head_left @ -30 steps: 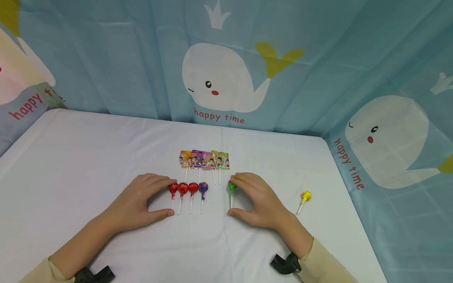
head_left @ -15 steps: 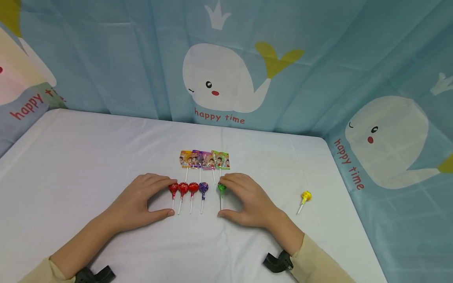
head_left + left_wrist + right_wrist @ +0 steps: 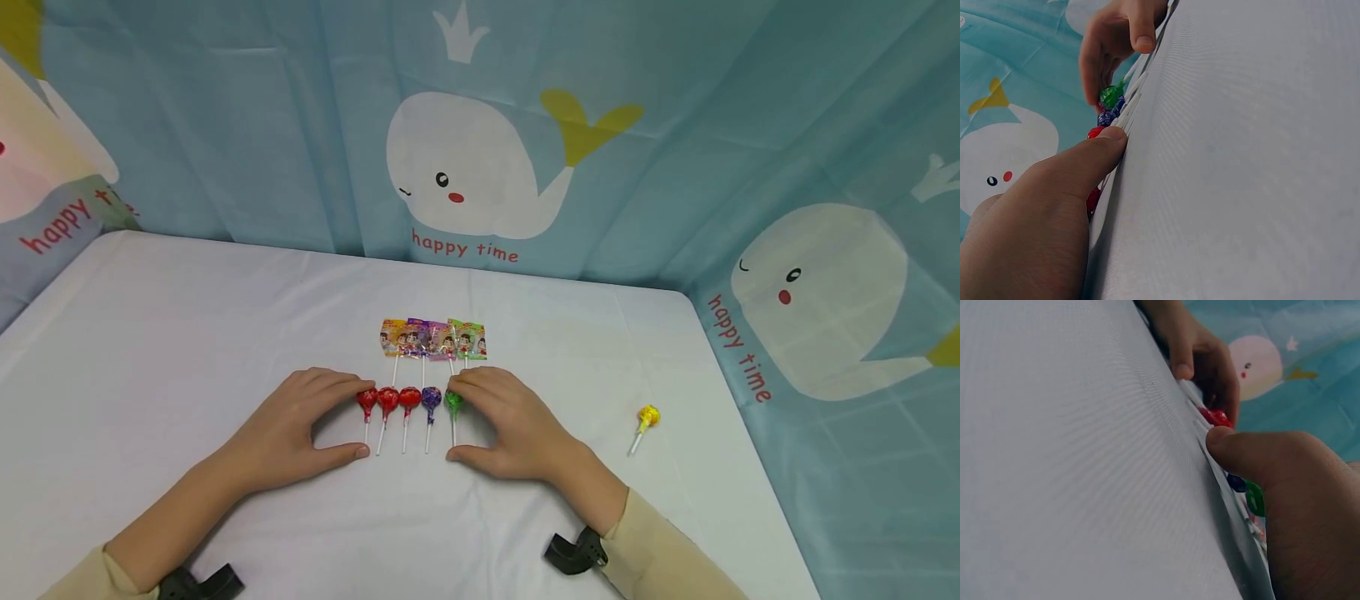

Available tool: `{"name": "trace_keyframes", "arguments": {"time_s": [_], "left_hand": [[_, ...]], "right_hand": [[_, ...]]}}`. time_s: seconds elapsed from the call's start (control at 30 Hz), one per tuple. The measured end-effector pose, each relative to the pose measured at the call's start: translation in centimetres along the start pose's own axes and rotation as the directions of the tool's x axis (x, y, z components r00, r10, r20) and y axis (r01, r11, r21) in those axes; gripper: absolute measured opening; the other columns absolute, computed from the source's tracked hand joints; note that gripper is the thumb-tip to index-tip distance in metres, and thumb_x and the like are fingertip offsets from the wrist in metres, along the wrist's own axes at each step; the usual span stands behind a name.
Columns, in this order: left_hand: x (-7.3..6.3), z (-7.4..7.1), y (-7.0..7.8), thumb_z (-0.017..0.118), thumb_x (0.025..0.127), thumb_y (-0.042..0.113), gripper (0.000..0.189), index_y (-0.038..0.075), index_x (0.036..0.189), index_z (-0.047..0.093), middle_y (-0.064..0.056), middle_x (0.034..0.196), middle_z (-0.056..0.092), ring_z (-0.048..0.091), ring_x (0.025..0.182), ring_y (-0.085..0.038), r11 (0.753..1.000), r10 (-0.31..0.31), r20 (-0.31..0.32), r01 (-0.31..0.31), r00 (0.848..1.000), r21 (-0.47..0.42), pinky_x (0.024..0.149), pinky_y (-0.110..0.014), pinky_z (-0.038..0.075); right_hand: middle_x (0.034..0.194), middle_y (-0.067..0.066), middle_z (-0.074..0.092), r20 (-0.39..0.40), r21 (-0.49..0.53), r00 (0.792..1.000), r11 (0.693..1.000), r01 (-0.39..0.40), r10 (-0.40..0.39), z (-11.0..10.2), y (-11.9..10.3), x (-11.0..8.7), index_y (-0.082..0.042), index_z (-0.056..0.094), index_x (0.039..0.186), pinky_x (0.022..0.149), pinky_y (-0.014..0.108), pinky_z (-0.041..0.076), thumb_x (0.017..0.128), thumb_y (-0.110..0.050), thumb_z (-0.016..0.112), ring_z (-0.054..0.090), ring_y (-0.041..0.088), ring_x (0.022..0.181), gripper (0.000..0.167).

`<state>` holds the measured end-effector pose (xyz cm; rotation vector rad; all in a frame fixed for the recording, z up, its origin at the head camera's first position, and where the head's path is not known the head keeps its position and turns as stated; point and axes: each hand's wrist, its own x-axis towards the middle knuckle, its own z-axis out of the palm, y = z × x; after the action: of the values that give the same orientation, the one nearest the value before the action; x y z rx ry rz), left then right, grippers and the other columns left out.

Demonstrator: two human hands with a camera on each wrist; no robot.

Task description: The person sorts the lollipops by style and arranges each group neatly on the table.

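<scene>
Several lollipops lie side by side in a row on the white table. From the left come red ones, with the leftmost red lollipop (image 3: 367, 399) at the end, then a purple lollipop (image 3: 431, 399) and a green lollipop (image 3: 453, 402). My left hand (image 3: 306, 425) holds the leftmost red lollipop lengthwise, fingertips at its candy head and thumb by the stick's end. Across the row, my right hand (image 3: 513, 425) holds the green lollipop the same way. A narrow gap separates the green and purple ones. In both wrist views, thumbs hide part of the row.
Behind the row lie several flat wrapped lollipops (image 3: 435, 339), overlapping, sticks pointing toward me. A yellow lollipop (image 3: 648, 416) lies apart on the right of the white tablecloth (image 3: 225, 308). A blue whale-print curtain (image 3: 300, 125) hangs behind the table.
My right hand has slid the green lollipop leftward along the table, close to the purple one. My left hand and the rest of the row have stayed still.
</scene>
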<state>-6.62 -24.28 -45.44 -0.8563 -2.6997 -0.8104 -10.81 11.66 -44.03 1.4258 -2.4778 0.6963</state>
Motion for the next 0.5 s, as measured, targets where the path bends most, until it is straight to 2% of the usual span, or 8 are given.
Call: {"name": "trace_keyframes", "arguments": {"time_s": [0.5], "left_hand": [[0.09,-0.11,0.08,0.096,0.080,0.050,0.080,0.020,0.148,0.067,0.006,0.142,0.068,0.058,0.130,-0.020,1.000,0.010,-0.002,-0.010,1.000,0.000,0.108,-0.052,0.045]], "right_hand": [[0.149,0.008,0.065,-0.002,-0.012,1.000,1.000,0.006,-0.006,0.67,0.26,0.12,-0.003,0.063,0.148,0.126,0.040,0.038,0.086,-0.055,0.089,0.057,0.025,0.144,0.086]]}}
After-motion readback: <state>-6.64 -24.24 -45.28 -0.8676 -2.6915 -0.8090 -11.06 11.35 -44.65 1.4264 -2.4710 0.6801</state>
